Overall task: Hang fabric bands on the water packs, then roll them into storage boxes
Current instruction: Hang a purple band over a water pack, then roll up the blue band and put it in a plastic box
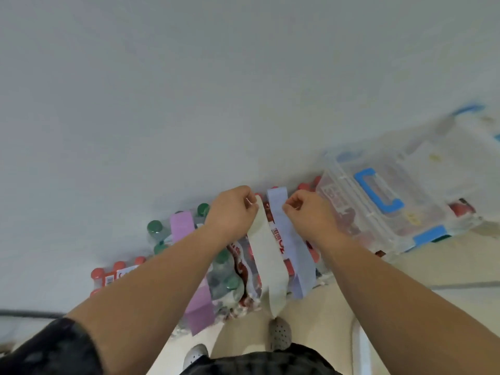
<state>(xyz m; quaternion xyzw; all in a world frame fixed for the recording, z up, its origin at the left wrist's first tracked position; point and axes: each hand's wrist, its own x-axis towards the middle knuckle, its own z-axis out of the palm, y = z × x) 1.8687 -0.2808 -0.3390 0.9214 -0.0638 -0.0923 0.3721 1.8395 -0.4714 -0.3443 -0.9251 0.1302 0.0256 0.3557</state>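
Note:
Shrink-wrapped water packs (232,277) with red and green caps stand against a white wall. A purple band (198,301) drapes over the green-capped pack. A pale green band (267,255) and a blue-lilac band (295,253) lie over the red-labelled pack. My left hand (232,212) pinches the top end of the pale green band. My right hand (308,209) has its fingers closed at the edge of the blue-lilac band near its top. The far side of the packs is hidden behind my arms.
A clear storage box (384,201) with blue handle and latches stands to the right on more red-capped bottles. My two feet in grey perforated shoes (280,334) stand on the beige floor just in front of the packs. A dark cable (27,313) runs at the lower left.

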